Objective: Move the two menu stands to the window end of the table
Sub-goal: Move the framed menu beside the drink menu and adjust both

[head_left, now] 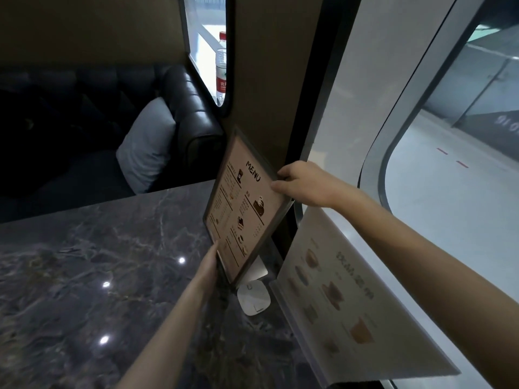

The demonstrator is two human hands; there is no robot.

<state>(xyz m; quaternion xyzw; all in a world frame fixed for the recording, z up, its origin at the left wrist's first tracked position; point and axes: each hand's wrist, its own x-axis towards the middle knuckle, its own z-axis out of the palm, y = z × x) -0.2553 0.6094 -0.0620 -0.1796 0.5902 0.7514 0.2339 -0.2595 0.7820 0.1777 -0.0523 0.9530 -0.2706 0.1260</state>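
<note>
dim booth, window daylight, tabletop glare, soft

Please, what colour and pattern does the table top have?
The table top is dark grey marble with pale, whitish veins, glossy enough to reflect ceiling lights. The head view shows it.

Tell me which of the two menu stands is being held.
The dark-framed stand headed MENU, gripped by the left hand at its lower edge and the right hand at its upper corner. The clear stand beside the window is untouched.

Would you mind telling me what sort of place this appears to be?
Probably a café booth by a window: a framed menu held in both hands, a marble table and a padded black seat with a cushion.
</note>
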